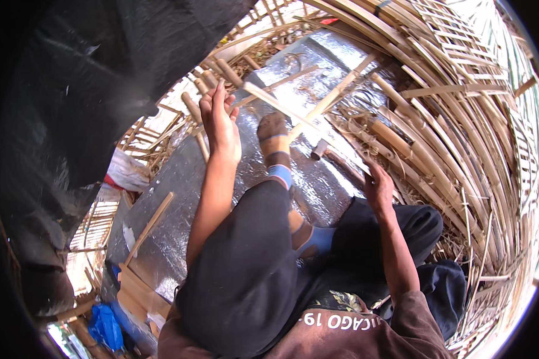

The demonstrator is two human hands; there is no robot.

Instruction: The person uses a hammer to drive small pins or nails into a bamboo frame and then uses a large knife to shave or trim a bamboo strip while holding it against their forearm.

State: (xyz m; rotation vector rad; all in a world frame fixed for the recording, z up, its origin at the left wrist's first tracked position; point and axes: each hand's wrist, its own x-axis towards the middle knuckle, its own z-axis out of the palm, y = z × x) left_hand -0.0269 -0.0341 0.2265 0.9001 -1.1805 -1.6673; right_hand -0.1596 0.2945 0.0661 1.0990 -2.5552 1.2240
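Observation:
A pale split-bamboo strip (287, 112) slants across the middle, over another strip (340, 90), forming a cross. My right hand (378, 186) pinches the slanting strip's near right end. To the left, my left hand (221, 127) is raised with fingers apart and slightly curled, holding nothing, near the strip's far end. My foot in a striped sock (275, 140) rests beside the crossing; whether it presses on a strip I cannot tell. A hammer (321, 149) lies under the slanting strip, its handle pointing toward my right hand.
Shiny grey sheeting (167, 221) covers the floor. Long split bamboo (437, 143) is stacked along the right beside a woven wall. Dark plastic sheeting (72, 90) hangs at the left. A loose bamboo piece (150, 227), cardboard (139, 294) and a blue bag (105, 326) lie lower left.

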